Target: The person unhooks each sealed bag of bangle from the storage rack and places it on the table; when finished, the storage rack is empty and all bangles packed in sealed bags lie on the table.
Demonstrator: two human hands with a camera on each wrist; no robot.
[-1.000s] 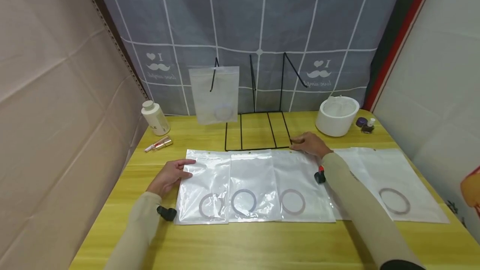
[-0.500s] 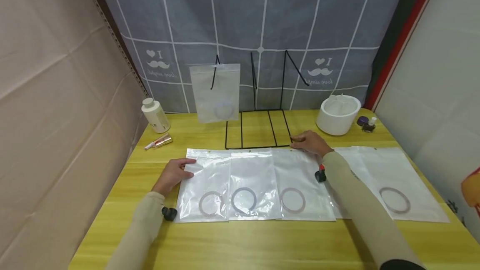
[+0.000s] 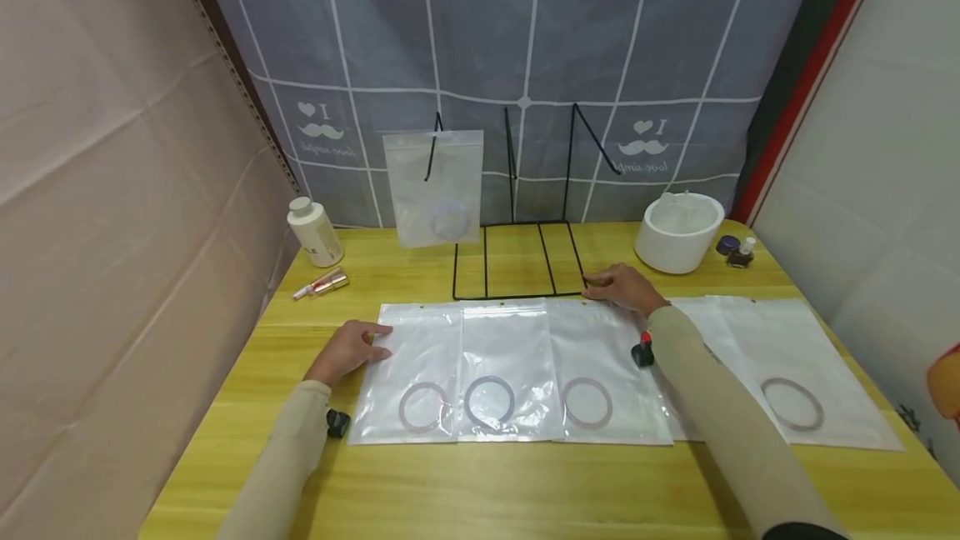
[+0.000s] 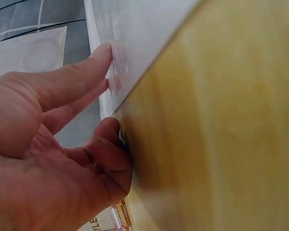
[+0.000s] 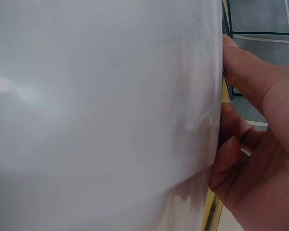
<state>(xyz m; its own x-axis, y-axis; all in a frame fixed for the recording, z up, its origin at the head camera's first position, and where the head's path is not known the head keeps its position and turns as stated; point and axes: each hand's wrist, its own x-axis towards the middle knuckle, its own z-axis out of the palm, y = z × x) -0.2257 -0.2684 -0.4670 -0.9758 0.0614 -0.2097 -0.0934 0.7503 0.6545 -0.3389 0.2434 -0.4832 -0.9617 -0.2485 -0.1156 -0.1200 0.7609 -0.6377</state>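
Note:
Three white zip bags lie side by side in the head view, the left bag (image 3: 420, 357), middle bag (image 3: 510, 348) and right bag (image 3: 600, 357), each with a pale bangle-like ring inside. My left hand (image 3: 347, 351) touches the left bag's upper left edge; thumb and index tips (image 4: 104, 50) reach onto its plastic while the other fingers bend beside it. At the right bag's top edge rests my right hand (image 3: 624, 286), its fingertips right at the front corner of the black wire rack (image 3: 486, 265). In the right wrist view its thumb (image 5: 245, 65) lies along the bag edge.
Another zip bag (image 3: 416, 190) hangs on the rack's left prong. More bags (image 3: 772, 340) lie to the right under the right forearm. A white bottle (image 3: 317, 233) and lipsticks (image 3: 322, 282) stand left; a white round pot (image 3: 675, 244) and small dark bottle (image 3: 741, 255) stand right.
The left bag's top edge has shifted slightly right and lies less glossy, while the left hand has moved a little with it. The right hand keeps its place at the rack corner.

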